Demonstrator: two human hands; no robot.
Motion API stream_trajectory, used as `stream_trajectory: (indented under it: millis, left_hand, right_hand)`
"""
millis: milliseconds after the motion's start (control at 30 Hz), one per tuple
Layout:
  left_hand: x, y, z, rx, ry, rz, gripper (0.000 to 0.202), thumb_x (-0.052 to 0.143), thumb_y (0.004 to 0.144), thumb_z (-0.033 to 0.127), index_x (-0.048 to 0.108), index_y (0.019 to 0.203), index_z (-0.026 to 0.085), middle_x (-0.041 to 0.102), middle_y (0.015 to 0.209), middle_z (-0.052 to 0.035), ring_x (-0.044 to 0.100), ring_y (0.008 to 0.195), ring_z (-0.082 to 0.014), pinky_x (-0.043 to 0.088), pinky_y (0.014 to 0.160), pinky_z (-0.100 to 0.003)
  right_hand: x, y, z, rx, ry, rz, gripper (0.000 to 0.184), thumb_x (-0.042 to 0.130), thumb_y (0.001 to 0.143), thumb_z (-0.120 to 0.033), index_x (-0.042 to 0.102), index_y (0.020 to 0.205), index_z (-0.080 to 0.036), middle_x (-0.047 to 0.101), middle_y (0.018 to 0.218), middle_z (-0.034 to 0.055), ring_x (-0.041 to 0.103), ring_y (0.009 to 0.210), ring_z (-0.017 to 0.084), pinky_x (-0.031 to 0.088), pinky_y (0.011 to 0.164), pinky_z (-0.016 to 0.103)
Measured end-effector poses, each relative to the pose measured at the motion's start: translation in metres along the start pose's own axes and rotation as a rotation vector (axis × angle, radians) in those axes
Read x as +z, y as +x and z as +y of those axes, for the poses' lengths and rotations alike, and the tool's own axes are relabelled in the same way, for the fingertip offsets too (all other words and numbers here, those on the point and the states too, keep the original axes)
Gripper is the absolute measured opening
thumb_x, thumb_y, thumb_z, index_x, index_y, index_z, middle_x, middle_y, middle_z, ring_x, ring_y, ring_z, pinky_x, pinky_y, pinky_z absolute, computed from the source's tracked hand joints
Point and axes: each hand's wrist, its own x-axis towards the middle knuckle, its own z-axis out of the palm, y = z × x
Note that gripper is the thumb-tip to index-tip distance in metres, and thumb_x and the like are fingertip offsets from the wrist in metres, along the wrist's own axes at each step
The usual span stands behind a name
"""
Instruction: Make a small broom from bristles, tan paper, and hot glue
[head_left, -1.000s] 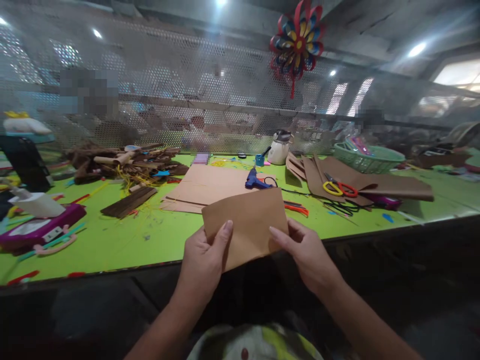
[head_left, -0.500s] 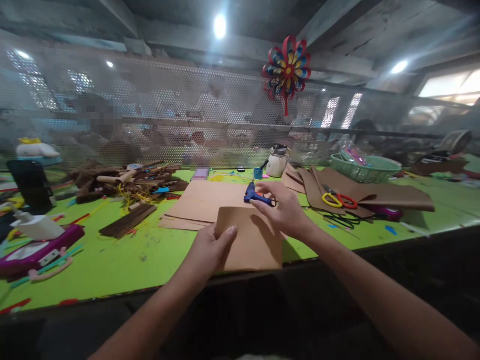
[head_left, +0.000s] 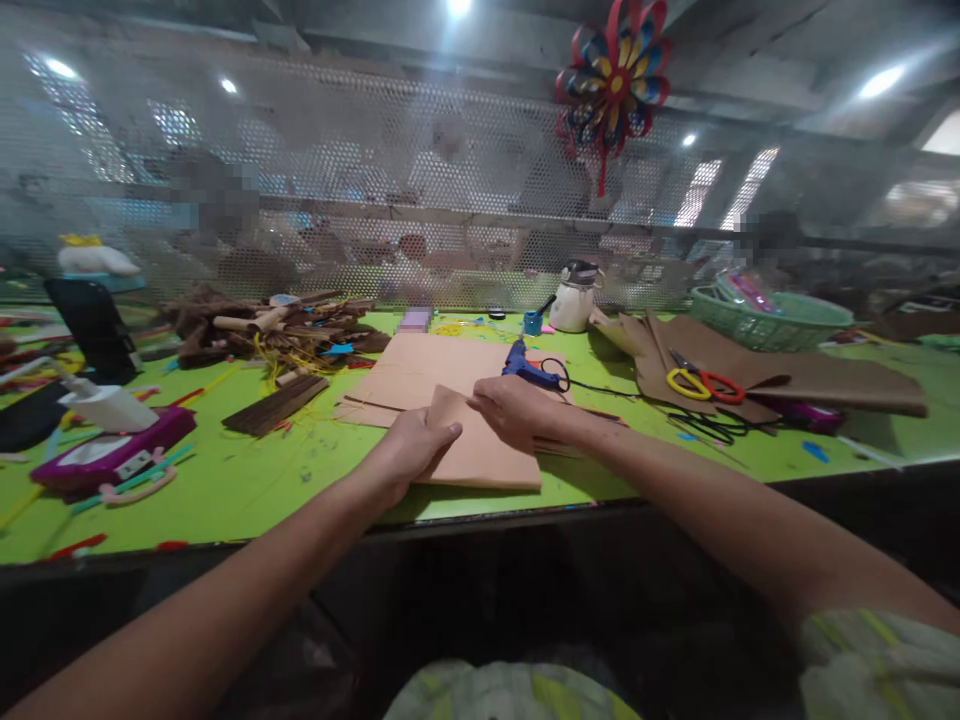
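A folded piece of brown kraft paper (head_left: 480,462) is at the near edge of the green table. My left hand (head_left: 412,447) is closed on its left side, thumb on top. At the paper's far edge, my right hand (head_left: 514,408) is closed with fingertips pinched together on the paper; exactly what lies between them is partly hidden. Just behind the right hand a blue glue gun (head_left: 525,370) rests on larger brown paper sheets (head_left: 442,362), its black cord trailing right. Nothing else is in either hand.
Scissors (head_left: 705,385) with yellow and red handles lie on brown paper at right, near a green basket (head_left: 780,320). A white jug (head_left: 572,305) stands behind. Brown scraps (head_left: 277,340) pile up at left, beyond a purple power strip (head_left: 124,450) with a white plug.
My right hand has left the glue gun and come down to the small paper's far edge. The paper is lower and flatter, still in my left hand. The camera view has tilted down.
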Motion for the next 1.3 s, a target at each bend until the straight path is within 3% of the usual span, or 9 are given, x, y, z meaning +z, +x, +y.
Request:
stream_trajectory:
  millis: [167, 233, 300, 367, 433, 567, 767, 1000, 1300]
  left_hand:
    - [-0.019, 0.003, -0.01, 0.458, 0.744, 0.121, 0.068, 0.069, 0.069, 0.025, 0.046, 0.132, 0.014, 0.063, 0.102, -0.011, 0.058, 0.097, -0.0279, 0.045, 0.086, -0.04]
    - [-0.018, -0.007, -0.011, 0.7, 0.861, 0.093, 0.047, 0.063, 0.077, 0.023, 0.054, 0.123, 0.016, 0.056, 0.111, -0.0119, 0.051, 0.105, -0.0266, 0.041, 0.092, -0.042]
    - [-0.012, -0.021, -0.009, 0.834, 0.871, -0.072, 0.02, 0.052, 0.087, 0.02, 0.064, 0.103, 0.017, 0.057, 0.109, -0.0102, 0.051, 0.102, -0.0225, 0.042, 0.091, -0.037]
    - [-0.003, -0.034, -0.007, 0.847, 0.904, -0.258, 0.023, 0.041, 0.093, 0.018, 0.064, 0.097, 0.017, 0.06, 0.098, -0.008, 0.052, 0.096, -0.0199, 0.043, 0.088, -0.034]
    - [0.006, -0.045, -0.006, 0.837, 0.994, -0.319, 0.026, 0.037, 0.095, 0.018, 0.062, 0.102, 0.016, 0.061, 0.095, -0.0083, 0.052, 0.094, -0.0214, 0.043, 0.086, -0.037]
    - [0.024, -0.061, -0.01, 0.815, 1.172, -0.266, 0.026, 0.043, 0.093, 0.026, 0.058, 0.11, 0.012, 0.061, 0.103, -0.0119, 0.051, 0.098, -0.0265, 0.042, 0.088, -0.043]
    - [0.043, -0.076, -0.027, 0.837, 1.28, -0.093, 0.049, 0.054, 0.086, 0.039, 0.053, 0.119, 0.003, 0.059, 0.118, -0.0186, 0.051, 0.108, -0.0328, 0.038, 0.096, -0.046]
    - [0.042, -0.079, -0.046, 0.874, 1.259, -0.045, 0.059, 0.056, 0.085, 0.041, 0.047, 0.129, 0.004, 0.054, 0.131, -0.0179, 0.048, 0.12, -0.0323, 0.03, 0.104, -0.045]
    - [0.043, -0.079, -0.046, 0.904, 1.248, -0.002, 0.062, 0.059, 0.082, 0.046, 0.053, 0.125, 0.002, 0.058, 0.126, -0.0185, 0.051, 0.116, -0.0321, 0.036, 0.101, -0.045]
  right_hand:
    - [0.023, 0.0, -0.004, -0.002, -0.062, -0.027, 0.032, 0.035, 0.098, -0.032, 0.058, 0.091, -0.012, 0.066, 0.089, 0.0132, 0.061, 0.077, 0.021, 0.033, 0.064, 0.028]
    - [0.026, -0.002, -0.004, 0.005, -0.074, -0.03, 0.032, 0.034, 0.098, -0.032, 0.057, 0.094, -0.011, 0.066, 0.09, 0.0139, 0.061, 0.08, 0.021, 0.034, 0.065, 0.028]
    - [0.027, -0.003, -0.004, 0.008, -0.083, -0.034, 0.033, 0.033, 0.098, -0.033, 0.057, 0.095, -0.011, 0.065, 0.091, 0.0142, 0.06, 0.082, 0.021, 0.034, 0.066, 0.028]
    - [0.026, -0.003, -0.005, 0.005, -0.093, -0.037, 0.033, 0.033, 0.098, -0.033, 0.057, 0.096, -0.011, 0.065, 0.092, 0.014, 0.06, 0.083, 0.022, 0.035, 0.066, 0.028]
    - [0.026, -0.002, -0.005, 0.0, -0.102, -0.037, 0.033, 0.032, 0.098, -0.033, 0.057, 0.096, -0.011, 0.065, 0.092, 0.0138, 0.06, 0.084, 0.022, 0.036, 0.067, 0.029]
    - [0.028, -0.002, -0.006, 0.0, -0.115, -0.028, 0.034, 0.031, 0.098, -0.032, 0.056, 0.096, -0.011, 0.065, 0.093, 0.0148, 0.06, 0.085, 0.022, 0.036, 0.068, 0.029]
    - [0.028, -0.002, -0.006, -0.006, -0.119, -0.016, 0.031, 0.032, 0.098, -0.033, 0.055, 0.095, -0.012, 0.065, 0.091, 0.0125, 0.061, 0.084, 0.022, 0.038, 0.067, 0.029]
    - [0.029, -0.002, -0.004, -0.014, -0.11, -0.011, 0.031, 0.031, 0.098, -0.033, 0.055, 0.096, -0.013, 0.066, 0.092, 0.0116, 0.062, 0.083, 0.022, 0.039, 0.067, 0.029]
    - [0.025, 0.002, -0.002, -0.031, -0.113, 0.005, 0.029, 0.037, 0.096, -0.03, 0.059, 0.094, -0.011, 0.065, 0.091, 0.0124, 0.059, 0.082, 0.021, 0.041, 0.07, 0.03]
